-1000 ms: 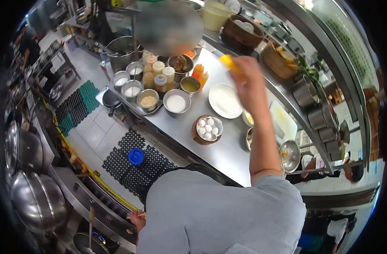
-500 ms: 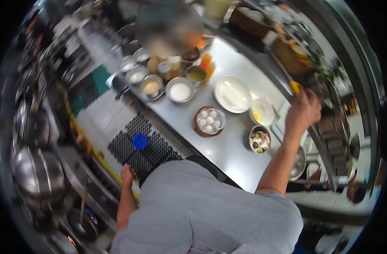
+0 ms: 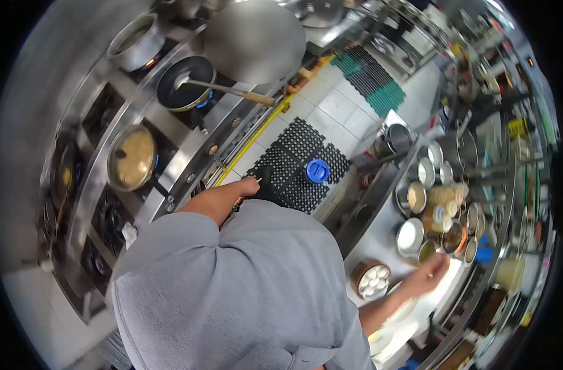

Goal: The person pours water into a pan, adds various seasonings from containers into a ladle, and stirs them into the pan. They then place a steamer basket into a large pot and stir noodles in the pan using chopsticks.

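Observation:
My left hand (image 3: 250, 186) is closed beside the stove's front edge, with a small pale thing at its fingertips that I cannot make out. My right hand (image 3: 430, 275) is blurred and reaches over the steel counter (image 3: 380, 237), near the sauce containers; whether it holds anything is unclear. Close to that forearm stands a brown bowl of eggs (image 3: 372, 280). A bowl of white powder or grains (image 3: 409, 236) stands behind the eggs. Partly hidden under the right forearm lies a white plate (image 3: 402, 311).
On the stove are a pan of pale yellow food (image 3: 132, 157), a dark pan (image 3: 176, 91) with a wooden-handled utensil (image 3: 257, 97) across it, and a metal pot (image 3: 134, 46). Flames show under burners. Black mats (image 3: 293, 148) and a blue round object (image 3: 317, 171) are on the floor.
The view has turned toward the stove, so the counter now shows at the right. My right hand has left the shelf edge, and the yellow thing by its fingers no longer shows there.

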The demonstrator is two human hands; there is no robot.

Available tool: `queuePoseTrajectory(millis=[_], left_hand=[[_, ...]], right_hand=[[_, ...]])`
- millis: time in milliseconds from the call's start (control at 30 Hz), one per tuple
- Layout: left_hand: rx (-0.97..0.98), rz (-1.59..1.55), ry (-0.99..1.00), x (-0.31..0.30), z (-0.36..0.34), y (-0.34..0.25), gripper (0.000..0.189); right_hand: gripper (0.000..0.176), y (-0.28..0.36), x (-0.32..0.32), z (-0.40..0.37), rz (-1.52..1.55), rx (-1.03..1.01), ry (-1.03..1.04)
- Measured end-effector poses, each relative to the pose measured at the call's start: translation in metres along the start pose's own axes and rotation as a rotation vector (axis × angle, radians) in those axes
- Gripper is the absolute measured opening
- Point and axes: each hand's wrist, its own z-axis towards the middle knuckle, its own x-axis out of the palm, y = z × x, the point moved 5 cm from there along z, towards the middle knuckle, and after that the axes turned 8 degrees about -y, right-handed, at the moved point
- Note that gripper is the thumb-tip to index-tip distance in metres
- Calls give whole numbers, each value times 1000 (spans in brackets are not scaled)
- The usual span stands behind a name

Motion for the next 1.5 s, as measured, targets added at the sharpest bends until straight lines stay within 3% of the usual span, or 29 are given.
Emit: queuePoseTrajectory(millis=[33, 100, 167, 200, 233, 333, 400, 500, 600, 667, 700, 767, 800, 900, 1000, 1033, 1067, 1167, 1300, 1367, 1400, 1433, 1500], left_hand=[[-170, -227, -66, -13, -11, -3, 36], [-155, -213, -77, -34, -33, -17, 38], [-45, -189, -229, -59, -46, -24, 36], [-45, -391, -278, -75, -57, -29, 36], [-64, -400, -290, -94, -68, -38, 36], [-151, -577, -332, -145, -100, -64, 31], [14, -489, -561, -176, -115, -80, 33], [-16, -469, -565, -211, -122, -96, 32], [39, -462, -587, -233, -109, -96, 26], [104, -434, -711, -259, -105, -95, 19], [104, -433, -697, -276, -105, -96, 19], [101, -330, -860, -320, -109, -97, 16], [167, -317, -964, -344, -112, -101, 14], [227, -129, -943, -407, -103, -121, 24], [432, 23, -823, -455, -78, -167, 32], [466, 45, -707, -462, -68, -184, 43], [529, 101, -648, -467, -59, -205, 50], [856, 152, -548, -470, -37, -273, 56], [1098, 375, -430, -456, -9, -353, 47], [1236, 490, -350, -456, 3, -393, 28], [1260, 508, -342, -460, 12, -412, 28], [1277, 454, -351, -468, 25, -433, 26], [1311, 420, -367, -475, 56, -465, 24]], right_hand=[[21, -15, 54, -16, 122, -102, 236], [21, 75, 123, -64, 347, -165, 660], [24, 142, 166, -108, 549, -381, 974], [29, 174, 180, -126, 650, -505, 1051], [34, 204, 194, -140, 739, -563, 1169], [51, 272, 249, -175, 849, -725, 1207], [60, 314, 291, -199, 836, -816, 1176], [68, 357, 359, -246, 751, -843, 1188], [55, 377, 413, -283, 593, -943, 1093], [37, 368, 455, -316, 154, -905, 1521], [37, 368, 459, -318, 150, -891, 1529], [24, 370, 453, -304, 378, -879, 1397], [24, 363, 452, -297, 356, -847, 1410], [26, 341, 449, -268, 421, -613, 1508], [39, 301, 436, -226, 723, -250, 1461], [40, 286, 431, -211, 610, -148, 1560], [42, 270, 421, -192, 635, -106, 1495], [33, 241, 368, -114, 543, 133, 1514], [40, 207, 296, -49, 486, 286, 1368], [61, 192, 270, -28, 808, 460, 1219], [78, 169, 267, -26, 983, 522, 1162], [83, 142, 262, -16, 1062, 704, 1145], [85, 87, 276, 25, 1110, 701, 773]])
